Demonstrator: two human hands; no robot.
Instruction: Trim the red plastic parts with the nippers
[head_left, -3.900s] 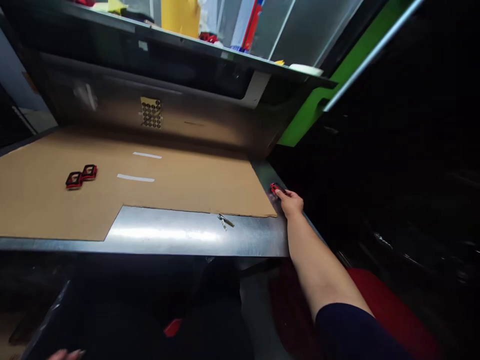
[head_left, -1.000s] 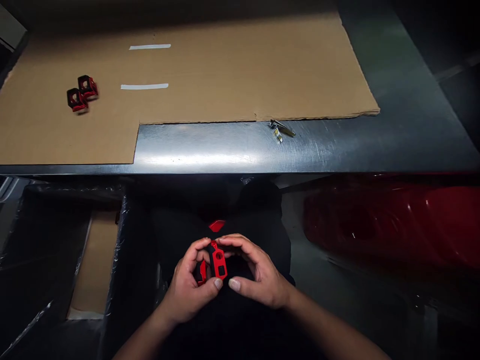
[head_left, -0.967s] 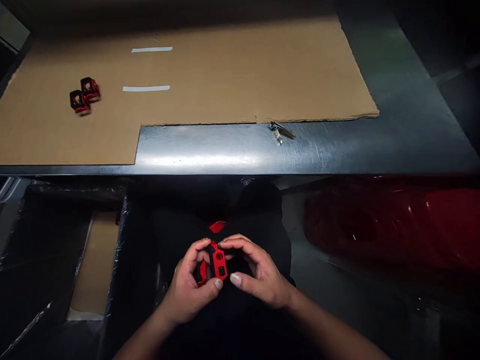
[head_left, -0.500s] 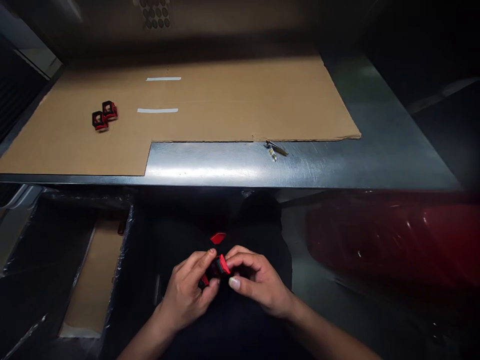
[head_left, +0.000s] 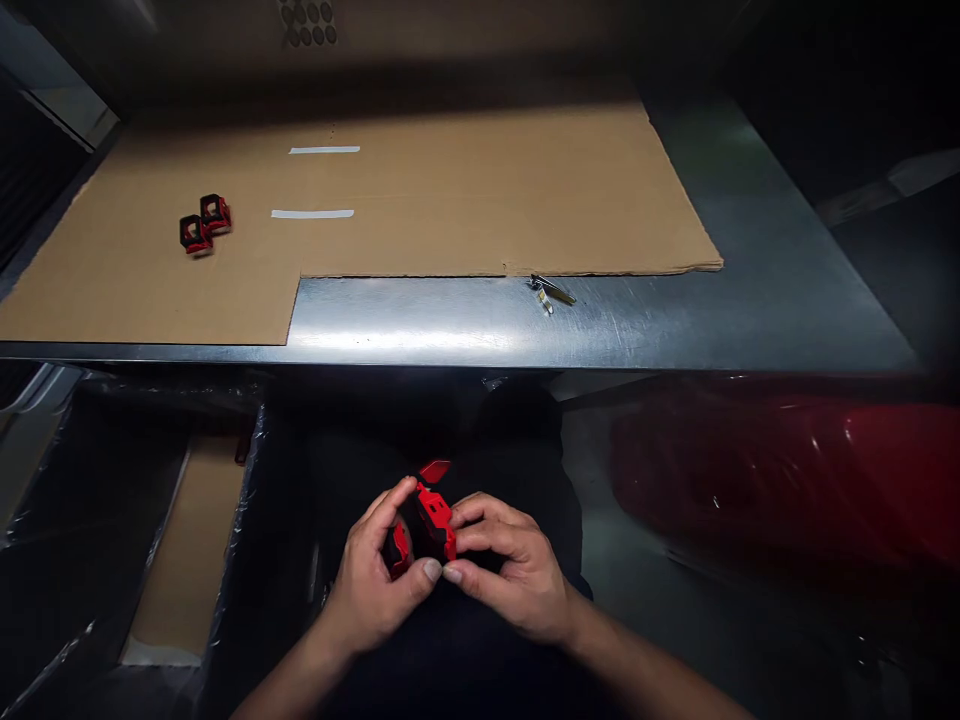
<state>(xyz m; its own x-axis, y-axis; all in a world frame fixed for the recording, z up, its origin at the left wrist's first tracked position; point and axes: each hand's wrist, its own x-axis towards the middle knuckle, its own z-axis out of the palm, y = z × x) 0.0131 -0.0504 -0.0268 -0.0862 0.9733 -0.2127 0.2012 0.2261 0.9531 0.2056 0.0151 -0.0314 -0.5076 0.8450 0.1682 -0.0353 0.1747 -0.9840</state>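
A small red and black plastic part (head_left: 436, 512) is held between my hands above my lap, its flat red side with small slots turned up. My left hand (head_left: 379, 560) curls round it, thumb below and fingertips at its upper end. A second red piece (head_left: 400, 546) shows inside that palm; whether the two are joined I cannot tell. The fingertips and thumb of my right hand (head_left: 510, 560) pinch the part's right edge. Just above the hands, a flat red piece (head_left: 435, 470) shows against my dark clothing.
Two red and black square frames (head_left: 204, 224) lie on cardboard (head_left: 450, 220) with two white strips (head_left: 312, 214). A nail clipper (head_left: 552, 292) rests on the metal table (head_left: 420, 325). To the left stands a plastic-lined bin (head_left: 259, 460); red plastic (head_left: 787, 470) is at right.
The part has turned in my hands, so its flat red side now faces up. My right fingers have closed in on its edge, and the left fingers have opened out somewhat.
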